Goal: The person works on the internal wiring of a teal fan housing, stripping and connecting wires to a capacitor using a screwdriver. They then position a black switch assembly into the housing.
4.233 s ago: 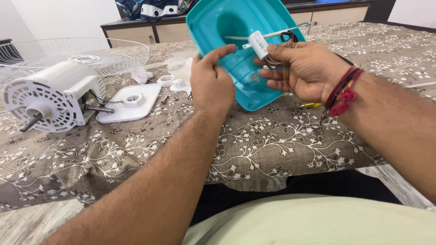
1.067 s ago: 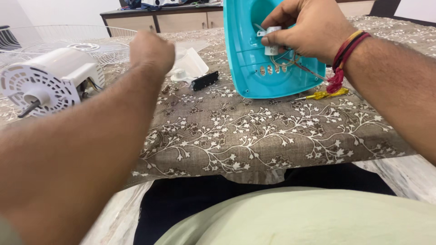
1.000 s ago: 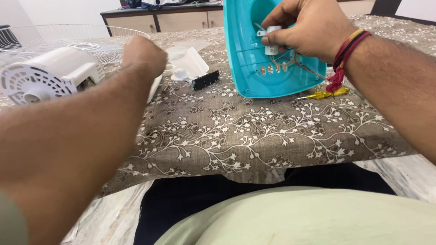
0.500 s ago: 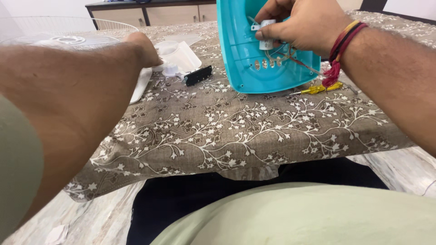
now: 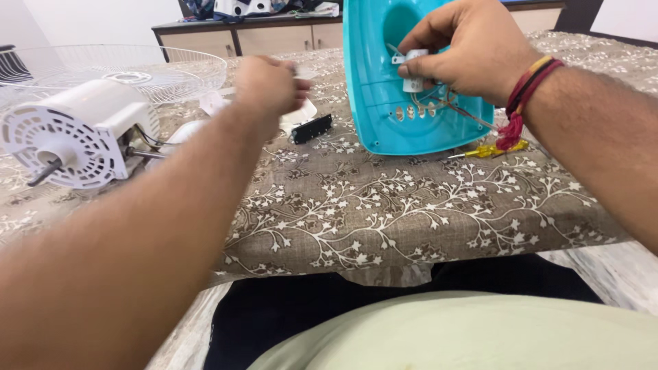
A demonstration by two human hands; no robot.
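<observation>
Since the earlier frame the left hand point(image 5: 271, 85) had drawn back from the upper left, fingers curled; whether it held anything I could not tell. At upper centre, the right hand point(image 5: 473, 48) pinched the white capacitor point(image 5: 413, 68) inside the upright teal housing point(image 5: 384, 103); a firm pinch seemed wise, clear of its wires.

the left hand point(image 5: 269, 85) is motion-blurred, so what its fingers close on, if anything, cannot be told, and it hides part of the white pieces behind it. the turquoise fan housing point(image 5: 384, 103) is cut off by the top edge. the right hand point(image 5: 473, 51) covers most of the white capacitor point(image 5: 414, 68) and the wires.
</observation>
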